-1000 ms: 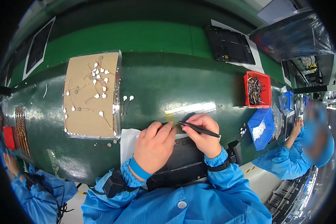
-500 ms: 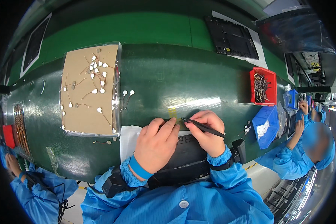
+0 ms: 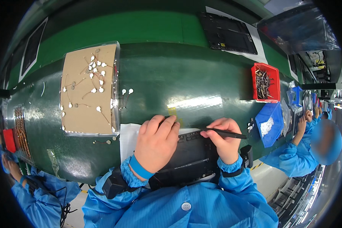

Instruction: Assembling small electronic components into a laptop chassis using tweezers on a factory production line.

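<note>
My right hand (image 3: 227, 142) is closed round black tweezers (image 3: 228, 133); their tip points left, over the far edge of a black flat panel (image 3: 190, 163). Fingers bent and close together, my left hand (image 3: 154, 146) is at the panel's far left corner. Whatever its fingertips pinch or press is hidden. Just beyond those fingertips, yellowish strips (image 3: 173, 111) show on the green table. The panel lies close to my body, partly on a white sheet (image 3: 129, 138).
A brown board (image 3: 78, 102) bears several white round parts with thin wires. At right stand a red bin (image 3: 277, 81) of small dark parts and a blue bin (image 3: 269, 138) with white pieces. Another black panel (image 3: 230, 34) lies at the back. A co-worker (image 3: 306, 148) sits at right.
My right hand has moved right with the tweezers, away from my left hand, baring more of the panel's far edge. My left hand stays at the panel's far left corner.
</note>
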The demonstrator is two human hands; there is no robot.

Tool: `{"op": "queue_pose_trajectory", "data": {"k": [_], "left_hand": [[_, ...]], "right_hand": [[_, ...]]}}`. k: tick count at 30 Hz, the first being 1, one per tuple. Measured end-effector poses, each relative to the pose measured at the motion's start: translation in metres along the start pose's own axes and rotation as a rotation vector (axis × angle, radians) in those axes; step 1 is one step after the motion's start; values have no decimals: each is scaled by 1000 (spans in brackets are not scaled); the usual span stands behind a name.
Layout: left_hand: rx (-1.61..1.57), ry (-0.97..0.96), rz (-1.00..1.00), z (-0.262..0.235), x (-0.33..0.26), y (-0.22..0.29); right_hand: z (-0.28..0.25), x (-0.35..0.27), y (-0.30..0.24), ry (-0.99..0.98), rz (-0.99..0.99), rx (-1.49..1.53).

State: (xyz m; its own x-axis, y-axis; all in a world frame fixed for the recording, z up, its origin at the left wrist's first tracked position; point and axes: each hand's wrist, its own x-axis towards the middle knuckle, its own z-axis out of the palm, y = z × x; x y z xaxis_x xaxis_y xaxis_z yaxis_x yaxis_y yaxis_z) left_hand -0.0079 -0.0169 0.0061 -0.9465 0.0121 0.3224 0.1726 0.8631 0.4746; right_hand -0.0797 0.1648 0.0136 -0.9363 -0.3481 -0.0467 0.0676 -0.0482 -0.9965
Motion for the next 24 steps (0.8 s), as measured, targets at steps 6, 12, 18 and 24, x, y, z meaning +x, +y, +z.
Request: {"op": "queue_pose_trajectory", "data": {"k": [6, 12, 18, 24], "left_hand": [[-48, -13, 85, 1, -1, 20], [-128, -87, 115, 14, -2, 17], [-203, -74, 106, 16, -2, 15], [-237, -67, 100, 17, -1, 15]], "right_hand": [[-13, -19, 6, 56, 82, -18], [-15, -19, 11, 76, 85, -102], [-17, -18, 12, -10, 11, -202], [-14, -19, 11, 30, 55, -149]]}}
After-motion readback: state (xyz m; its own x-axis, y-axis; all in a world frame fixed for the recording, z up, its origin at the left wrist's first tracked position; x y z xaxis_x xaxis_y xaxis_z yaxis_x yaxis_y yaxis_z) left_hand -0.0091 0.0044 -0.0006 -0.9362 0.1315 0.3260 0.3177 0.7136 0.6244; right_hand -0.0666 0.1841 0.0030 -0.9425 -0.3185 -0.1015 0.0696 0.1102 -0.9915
